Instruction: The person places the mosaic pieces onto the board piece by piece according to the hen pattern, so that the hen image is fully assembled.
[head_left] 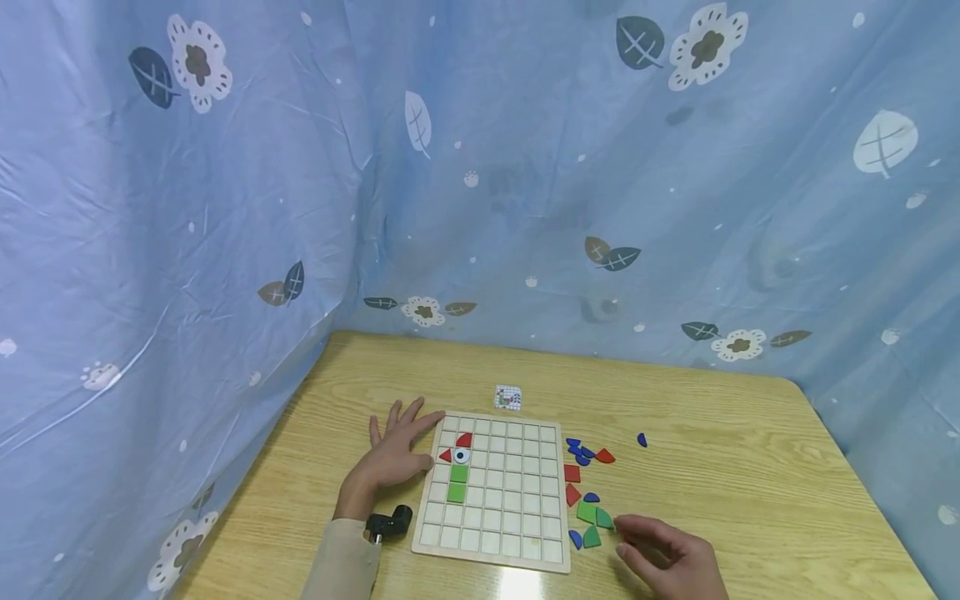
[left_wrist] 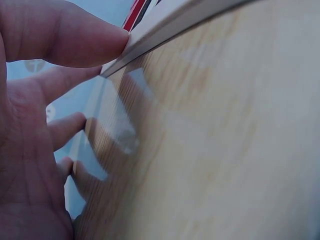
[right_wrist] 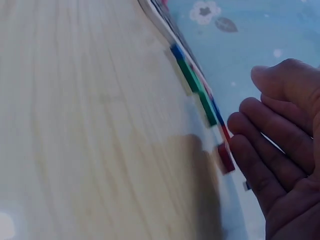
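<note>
Left of the board (head_left: pixel 521 482), the left hand (head_left: pixel 392 458) is touching its edge, fingers wide apart; soft pressing should stop slipping. On the other side, blocks (head_left: pixel 587 512) are lying loose. Beside them, the right hand (head_left: pixel 670 556) is holding nothing, thumb apart; pinching just one seems best.

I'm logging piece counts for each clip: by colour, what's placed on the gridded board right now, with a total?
Red: 2 (curved piece, triangle)
Green: 2 (upper square, lower square)
White with a dark eye: 1 (eye piece)
Total on the board: 5
</note>
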